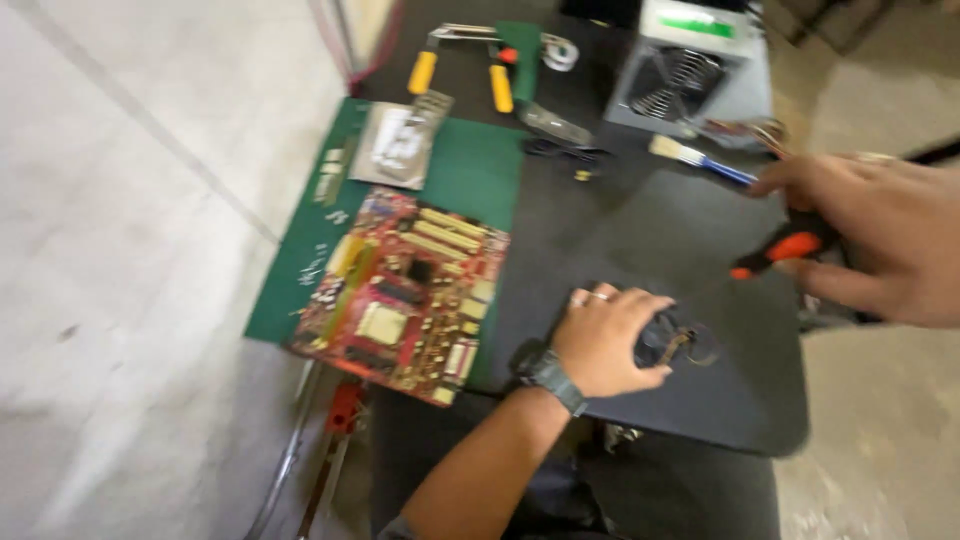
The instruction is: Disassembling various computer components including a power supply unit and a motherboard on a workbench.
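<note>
My left hand (pixel 605 338), with a ring and a dark wristwatch, rests on a small black cooler fan (pixel 668 338) lying on the black mat (pixel 640 230), fingers curled over it. My right hand (pixel 880 235) hovers at the right edge and grips a tool with an orange and black handle (pixel 785 250), its tip pointing down-left toward the fan. A red circuit board (pixel 405 295) lies to the left of my left hand, on the green mat (pixel 470 170).
A grey power supply box with a round fan grille (pixel 690 75) stands at the back. A small brush with a blue handle (pixel 700 158), yellow-handled pliers (pixel 460 65), a silver foil bag (pixel 400 140) and small loose parts lie around. Pale floor surrounds the mats.
</note>
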